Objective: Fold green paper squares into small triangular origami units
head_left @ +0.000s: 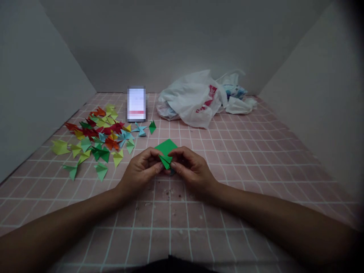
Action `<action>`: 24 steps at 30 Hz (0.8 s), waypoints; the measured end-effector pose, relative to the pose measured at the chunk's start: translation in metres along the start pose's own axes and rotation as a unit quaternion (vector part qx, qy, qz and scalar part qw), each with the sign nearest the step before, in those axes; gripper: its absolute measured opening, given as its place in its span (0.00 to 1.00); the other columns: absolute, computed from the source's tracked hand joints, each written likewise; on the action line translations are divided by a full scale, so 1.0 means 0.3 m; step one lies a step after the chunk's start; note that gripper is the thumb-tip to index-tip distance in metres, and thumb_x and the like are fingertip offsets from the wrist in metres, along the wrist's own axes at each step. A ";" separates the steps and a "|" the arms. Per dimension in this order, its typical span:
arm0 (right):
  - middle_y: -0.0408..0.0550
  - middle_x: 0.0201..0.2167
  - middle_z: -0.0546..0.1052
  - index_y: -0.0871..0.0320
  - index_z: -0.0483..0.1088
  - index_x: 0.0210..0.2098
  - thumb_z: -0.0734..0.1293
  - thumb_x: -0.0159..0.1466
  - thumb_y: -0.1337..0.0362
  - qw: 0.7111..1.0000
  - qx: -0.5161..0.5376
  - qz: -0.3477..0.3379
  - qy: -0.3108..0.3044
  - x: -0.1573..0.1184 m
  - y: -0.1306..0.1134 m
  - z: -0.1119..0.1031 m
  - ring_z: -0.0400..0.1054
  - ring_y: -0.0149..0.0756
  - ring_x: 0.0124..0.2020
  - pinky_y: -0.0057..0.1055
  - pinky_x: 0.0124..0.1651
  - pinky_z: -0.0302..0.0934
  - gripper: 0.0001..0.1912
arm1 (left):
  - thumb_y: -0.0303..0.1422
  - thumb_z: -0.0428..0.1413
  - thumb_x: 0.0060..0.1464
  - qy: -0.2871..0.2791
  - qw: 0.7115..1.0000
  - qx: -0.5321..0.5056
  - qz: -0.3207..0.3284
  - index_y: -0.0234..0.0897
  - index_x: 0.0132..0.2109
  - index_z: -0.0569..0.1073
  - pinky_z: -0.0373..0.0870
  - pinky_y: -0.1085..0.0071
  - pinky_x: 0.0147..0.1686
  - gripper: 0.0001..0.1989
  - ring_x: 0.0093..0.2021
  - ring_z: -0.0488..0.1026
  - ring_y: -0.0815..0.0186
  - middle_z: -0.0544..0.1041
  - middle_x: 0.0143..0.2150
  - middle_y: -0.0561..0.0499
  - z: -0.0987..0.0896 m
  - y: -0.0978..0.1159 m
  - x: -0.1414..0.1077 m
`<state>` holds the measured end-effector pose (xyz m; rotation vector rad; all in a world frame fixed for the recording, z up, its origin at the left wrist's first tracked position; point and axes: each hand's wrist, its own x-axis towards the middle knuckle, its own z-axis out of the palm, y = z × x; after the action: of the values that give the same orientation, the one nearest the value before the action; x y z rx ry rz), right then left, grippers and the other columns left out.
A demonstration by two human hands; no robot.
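Between my two hands is a small folded piece of green paper [165, 161], with pointed flaps toward me. My left hand [146, 163] pinches its left side between thumb and fingers. From the right, the thumb and forefinger of my right hand [191, 167] close on its other side. Just behind it shows a flat green paper square [167, 145], one corner pointing away from me; its near part is hidden, and I cannot tell whether it joins the folded piece. One folded green paper piece [152, 127] lies farther back on the table.
Many folded paper pieces [100, 152] in red, orange, yellow, blue and green lie spread at the left. A lit phone [137, 104] stands upright behind them. A white plastic bag [190, 98] and crumpled tissue [240, 105] sit at the back of the pink checked cloth [256, 163].
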<state>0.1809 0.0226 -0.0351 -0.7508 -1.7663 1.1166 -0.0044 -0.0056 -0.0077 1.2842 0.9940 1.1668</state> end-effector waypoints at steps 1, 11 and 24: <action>0.43 0.33 0.71 0.54 0.70 0.44 0.67 0.65 0.69 1.000 -0.004 -0.004 0.001 0.000 -0.001 0.000 0.66 0.32 0.34 0.30 0.36 0.62 0.09 | 0.26 0.61 0.54 0.001 1.000 -0.002 -0.004 0.36 0.38 0.75 0.78 0.76 0.34 0.04 0.30 0.80 0.71 0.81 0.30 0.56 0.000 -0.001 -0.001; 0.42 0.27 0.71 0.57 0.69 0.30 0.66 0.66 0.68 0.999 -0.020 0.028 0.001 0.006 -0.039 -0.009 0.65 0.31 0.30 0.30 0.35 0.59 0.07 | 0.34 0.62 0.55 -0.027 0.996 0.053 -0.070 0.37 0.35 0.71 0.77 0.72 0.28 0.07 0.25 0.78 0.67 0.79 0.25 0.54 0.005 0.006 -0.018; 0.37 0.20 0.71 0.57 0.65 0.32 0.73 0.61 0.54 0.925 0.300 0.229 -0.039 0.010 -0.017 0.023 0.66 0.27 0.20 0.24 0.23 0.60 0.16 | 0.30 0.60 0.54 -0.011 0.983 0.175 0.055 0.36 0.33 0.73 0.69 0.74 0.28 0.04 0.28 0.73 0.69 0.76 0.29 0.52 0.024 0.007 -0.025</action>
<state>0.1732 0.0204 -0.0307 -0.7496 -1.2109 1.9075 0.0012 -0.0144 -0.0057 1.6429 1.1601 1.0882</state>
